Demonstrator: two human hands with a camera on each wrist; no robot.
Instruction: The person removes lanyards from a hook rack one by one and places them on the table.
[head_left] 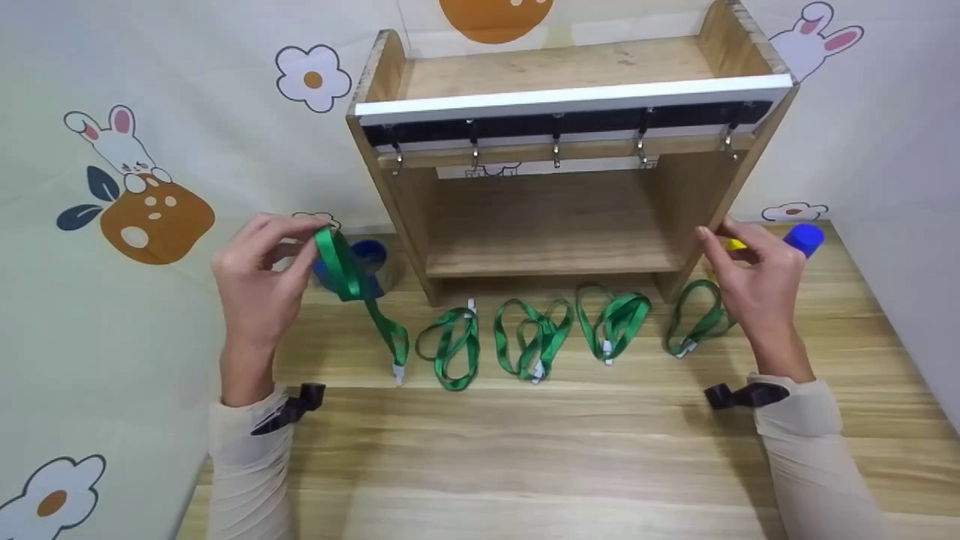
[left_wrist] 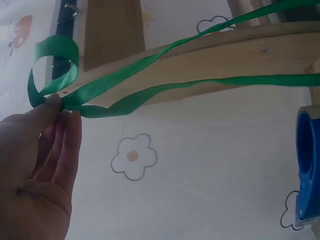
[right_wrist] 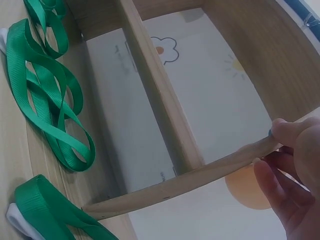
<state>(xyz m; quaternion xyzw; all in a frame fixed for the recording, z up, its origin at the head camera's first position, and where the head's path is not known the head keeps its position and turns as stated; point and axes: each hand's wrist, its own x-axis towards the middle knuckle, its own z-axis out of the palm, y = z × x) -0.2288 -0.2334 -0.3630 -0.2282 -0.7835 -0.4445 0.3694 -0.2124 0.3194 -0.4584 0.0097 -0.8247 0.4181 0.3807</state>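
A green lanyard hangs from my left hand, pinched between thumb and fingers left of a wooden shelf unit. Its white clip is low, near the table. In the left wrist view a loop of the lanyard stands above the fingertips and two strands run right. With thumb and fingers, my right hand grips the front edge of the shelf's right side panel. Several metal hooks line a dark strip across the unit's upper front.
Several coiled green lanyards lie in a row on the wooden table before the shelf. A blue ring-shaped object stands behind the left hand. Beyond the right hand are a blue cylinder and a partly hidden yellow thing.
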